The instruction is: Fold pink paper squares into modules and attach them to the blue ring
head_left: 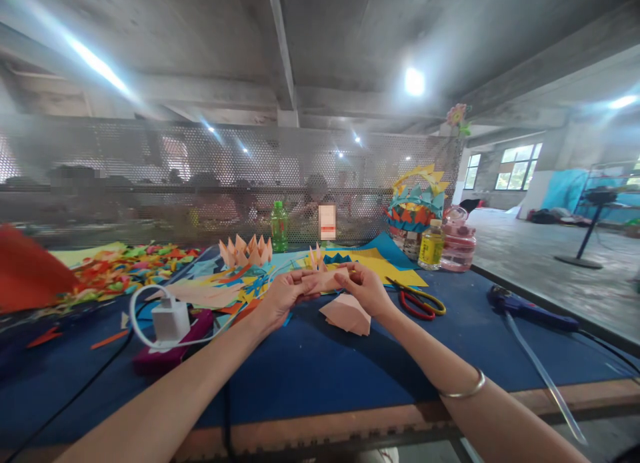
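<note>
A strip of pale peach paper is stretched between my two hands, above the blue table top. My left hand pinches its left end between thumb and fingers. At the other end my right hand pinches it in the same way. Just below lies a small stack of peach paper pieces, touching the table. Behind the hands stand some folded peach paper points, partly hidden. A peach paper crown with folded points sits farther back on the left.
Scissors with red and yellow handles lie right of my hands, a glue gun with a glue stick farther right. A white charger sits in a purple power strip at left. Bottles, a green bottle and paper scraps stand behind.
</note>
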Tool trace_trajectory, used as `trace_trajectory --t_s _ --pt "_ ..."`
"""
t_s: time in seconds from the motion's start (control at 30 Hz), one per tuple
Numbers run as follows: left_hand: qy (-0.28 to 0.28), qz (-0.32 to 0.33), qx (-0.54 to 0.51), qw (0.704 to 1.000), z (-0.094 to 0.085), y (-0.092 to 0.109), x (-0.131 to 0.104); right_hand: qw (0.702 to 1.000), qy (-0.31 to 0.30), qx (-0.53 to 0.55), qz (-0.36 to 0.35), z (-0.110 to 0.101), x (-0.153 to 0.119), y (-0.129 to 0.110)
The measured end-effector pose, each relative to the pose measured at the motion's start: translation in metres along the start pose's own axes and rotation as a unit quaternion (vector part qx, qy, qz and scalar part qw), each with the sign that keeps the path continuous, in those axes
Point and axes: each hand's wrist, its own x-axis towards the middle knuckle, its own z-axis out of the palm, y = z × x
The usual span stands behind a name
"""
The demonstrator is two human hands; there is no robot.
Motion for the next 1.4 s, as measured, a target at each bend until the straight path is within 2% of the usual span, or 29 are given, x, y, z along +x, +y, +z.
trace_trajectory --t_s 0.2,0.8,1.0,1.4 --pt "-0.004 -0.002 0.007 1.000 0.002 0.003 -0.002 1.000 -0.016 0.001 -0.007 0.002 -0.001 -0.003" --pt "-0.032 0.005 -0.007 0.999 -0.001 -0.002 0.001 0.998 -0.011 -0.053 -0.013 -0.002 -0.001 0.004" --pt "-0.024 0.007 -0.005 1.000 0.001 -0.003 0.000 0.996 0.007 -0.079 -0.030 -0.002 -0.002 0.006" --pt "-0.019 -0.022 0.034 0.999 0.005 0.001 -0.006 0.986 0.028 -0.144 -0.083 0.004 -0.010 -0.007"
